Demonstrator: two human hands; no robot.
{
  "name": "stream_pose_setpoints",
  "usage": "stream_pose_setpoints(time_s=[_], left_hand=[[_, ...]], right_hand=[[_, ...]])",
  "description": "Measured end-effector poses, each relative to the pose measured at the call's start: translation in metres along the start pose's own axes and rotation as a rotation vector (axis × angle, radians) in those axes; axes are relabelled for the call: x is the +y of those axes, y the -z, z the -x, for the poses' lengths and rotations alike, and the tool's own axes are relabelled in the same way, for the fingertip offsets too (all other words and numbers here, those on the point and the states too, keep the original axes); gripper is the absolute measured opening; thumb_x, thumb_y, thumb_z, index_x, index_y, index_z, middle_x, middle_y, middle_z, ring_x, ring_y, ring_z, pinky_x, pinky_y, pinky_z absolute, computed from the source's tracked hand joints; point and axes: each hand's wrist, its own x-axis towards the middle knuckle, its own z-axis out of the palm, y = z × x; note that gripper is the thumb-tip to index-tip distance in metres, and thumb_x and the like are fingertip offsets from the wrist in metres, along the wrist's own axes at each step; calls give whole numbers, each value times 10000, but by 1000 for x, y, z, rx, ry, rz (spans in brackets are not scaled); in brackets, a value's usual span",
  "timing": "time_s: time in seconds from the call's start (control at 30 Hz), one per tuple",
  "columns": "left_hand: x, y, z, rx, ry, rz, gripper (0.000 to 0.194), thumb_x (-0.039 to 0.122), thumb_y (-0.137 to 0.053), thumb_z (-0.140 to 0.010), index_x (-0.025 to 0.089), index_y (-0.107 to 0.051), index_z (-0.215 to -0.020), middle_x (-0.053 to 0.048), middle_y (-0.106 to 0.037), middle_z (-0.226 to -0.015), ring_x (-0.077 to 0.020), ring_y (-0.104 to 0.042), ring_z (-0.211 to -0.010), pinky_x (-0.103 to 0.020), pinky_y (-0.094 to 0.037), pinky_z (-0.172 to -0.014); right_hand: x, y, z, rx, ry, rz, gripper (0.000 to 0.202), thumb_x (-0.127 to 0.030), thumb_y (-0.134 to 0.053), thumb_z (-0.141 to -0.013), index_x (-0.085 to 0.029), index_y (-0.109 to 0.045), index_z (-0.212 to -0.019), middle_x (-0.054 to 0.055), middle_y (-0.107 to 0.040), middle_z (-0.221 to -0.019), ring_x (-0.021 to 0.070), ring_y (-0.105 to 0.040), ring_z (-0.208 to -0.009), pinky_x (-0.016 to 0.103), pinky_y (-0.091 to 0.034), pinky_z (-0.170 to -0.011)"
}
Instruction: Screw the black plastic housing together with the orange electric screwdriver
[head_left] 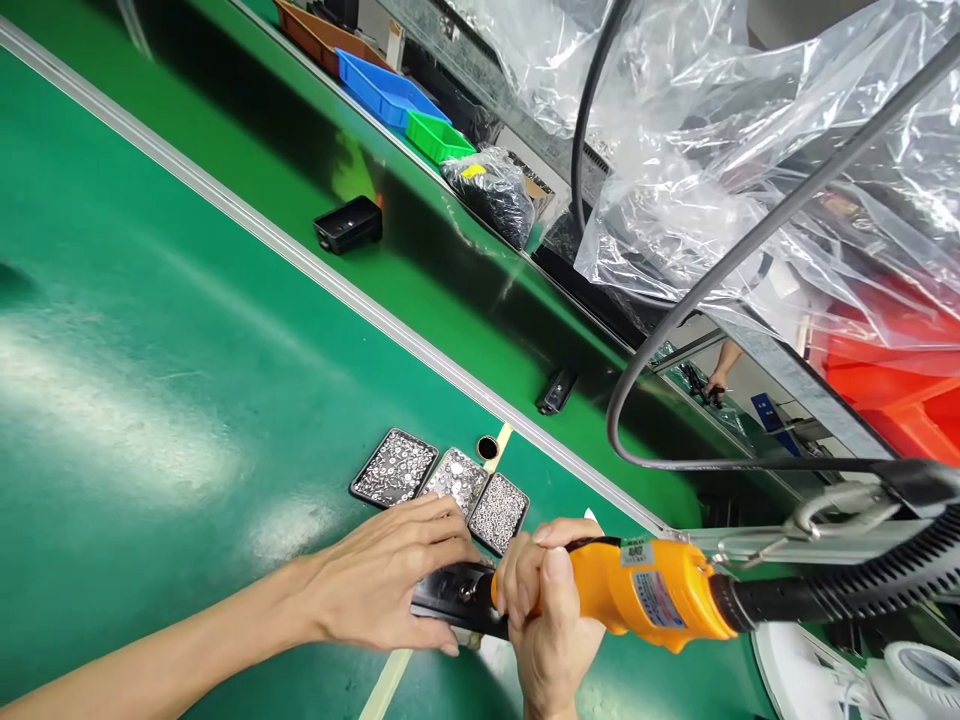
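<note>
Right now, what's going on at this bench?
A person's right hand grips an orange power screwdriver, its tip on a black part lying on the green bench. The left hand lies flat on that part. Three small trays of screws sit just beyond the hands.

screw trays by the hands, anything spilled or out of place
Nothing stands out. The three small black trays of silvery screws sit side by side on the green mat, with no loose screws visible around them.
</note>
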Motion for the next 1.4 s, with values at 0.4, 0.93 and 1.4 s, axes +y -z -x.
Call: stream_pose_setpoints(time_s=[0.4, 0.93, 1.4], left_hand=[[3, -4, -1, 29, 47, -7, 573, 416, -971, -651, 208, -665, -1089, 6, -606, -987, -238, -547, -955, -392, -393, -844], [2, -4, -4, 68, 13, -35, 552, 442, -939, -629, 220, -651, -1045, 10, -626, -943, -232, -565, -905, -375, -394, -792], [3, -2, -4, 44, 30, -23, 498, 493, -902, -700, 232, -639, -1032, 13, -613, -950, -229, -563, -907, -373, -392, -803]], right_hand=[[-2, 3, 15, -148, -56, 41, 219, -269, -461, -1097, -237, -423, -884, -89, -367, -598, 84, -341, -480, 202, -353, -504], [6, 5, 18, -136, -6, -31, 222, -262, -466, -1077, -232, -440, -858, -88, -319, -589, 82, -270, -444, 202, -304, -454], [5, 2, 17, -103, -16, -48, 204, -198, -479, -1052, -245, -433, -859, -82, -305, -598, 99, -289, -454, 195, -320, -456]])
